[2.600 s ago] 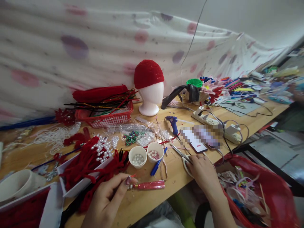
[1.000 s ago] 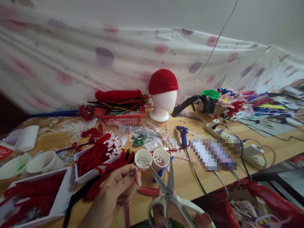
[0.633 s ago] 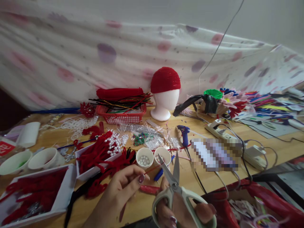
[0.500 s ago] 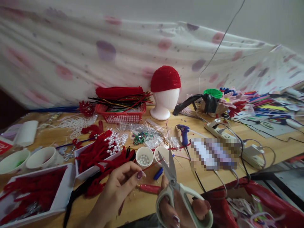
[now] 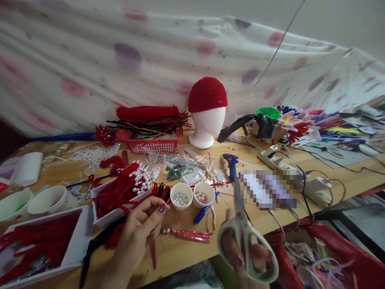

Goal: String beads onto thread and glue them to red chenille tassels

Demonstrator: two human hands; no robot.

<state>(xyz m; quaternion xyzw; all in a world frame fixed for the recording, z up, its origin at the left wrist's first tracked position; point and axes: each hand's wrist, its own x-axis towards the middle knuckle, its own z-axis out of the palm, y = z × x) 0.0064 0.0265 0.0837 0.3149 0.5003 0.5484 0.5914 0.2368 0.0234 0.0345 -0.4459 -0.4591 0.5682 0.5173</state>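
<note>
My right hand (image 5: pixel 240 251) has its fingers through the handles of a pair of scissors (image 5: pixel 240 216). The blades are together and point up and away from me. My left hand (image 5: pixel 138 228) is in a pinch, thumb against fingertips, and what lies between them is too small to make out. A narrow dark red strip (image 5: pixel 152 253) shows below that hand; whether it is held cannot be told. Right of my left hand lies a red tassel (image 5: pixel 192 236) with pearl beads at one end. Beyond it stand two cups of beads (image 5: pixel 181 204) and a blue pen (image 5: pixel 201 214).
White boxes (image 5: pixel 75 245) with red fuzzy pieces stand at left. Behind are a red basket (image 5: pixel 150 145) and a white foam head (image 5: pixel 207 124) with a red cap. A blue glue gun (image 5: pixel 231 162), power strips (image 5: pixel 281 166) and a red bin (image 5: pixel 337 241) lie right.
The scissor blades have come together, and my right hand has moved right, away from the tassel and cups. My left hand has shifted slightly left, still pinched.
</note>
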